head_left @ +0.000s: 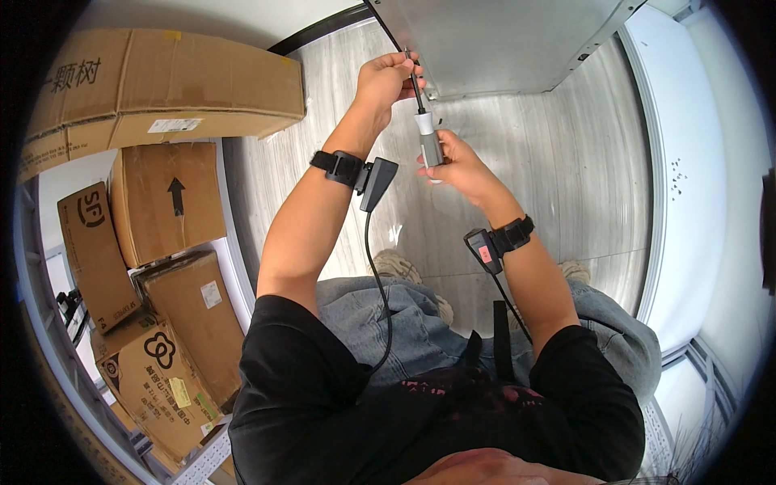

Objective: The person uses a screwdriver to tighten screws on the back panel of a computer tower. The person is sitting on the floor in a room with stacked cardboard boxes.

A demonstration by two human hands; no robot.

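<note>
We have the fingers of our right hand point(459, 166) clamped around a screwdriver point(430, 145), those of our left hand point(388, 82) pinched near its tip, a metal panel point(501, 48) just beyond them.

Black characters point(73, 74) stand on the long brown cardboard box point(210, 77), far left. Nearer, a black arrow point(176, 196) marks a square brown carton point(153, 214); a black looped emblem point(160, 350) marks a near-left brown carton point(152, 396).

Bright, soft light, pale sheen on floor point(558, 186), bent edges, black rounded corners
</note>
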